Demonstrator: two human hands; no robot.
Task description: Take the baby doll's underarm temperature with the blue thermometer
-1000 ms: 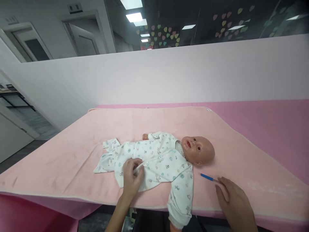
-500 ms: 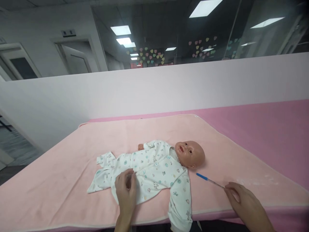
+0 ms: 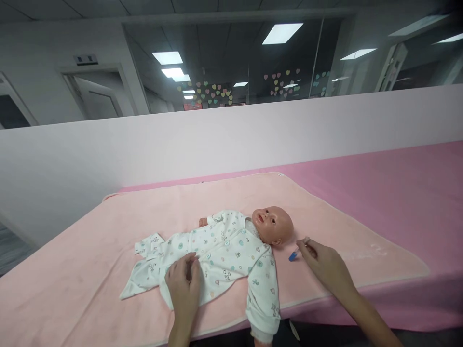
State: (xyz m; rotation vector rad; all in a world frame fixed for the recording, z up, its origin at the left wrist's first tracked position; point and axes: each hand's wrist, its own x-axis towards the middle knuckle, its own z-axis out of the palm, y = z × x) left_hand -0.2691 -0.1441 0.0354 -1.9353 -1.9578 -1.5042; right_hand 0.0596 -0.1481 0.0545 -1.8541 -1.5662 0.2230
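As the doll (image 3: 273, 224) is laid on its back on the blanket (image 3: 108, 250), with the head toward the right, its front and its 2 arms are left free to be reached. The blanket is spread over the pink table (image 3: 398, 193), so a soft layer is given under the doll. The left hand (image 3: 183, 284) is laid on the lower part of the white printed suit (image 3: 231, 250), with the fingers close together and bent. The cloth seems only to be pressed flat, but whether a fold is pinched cannot be told from this view. A thin stick (image 3: 293, 255) with a blue end is pinched in the fingertips of the right hand (image 3: 323, 265). It is held like a pen, and the blue end is pointed toward the doll's head and kept near it.
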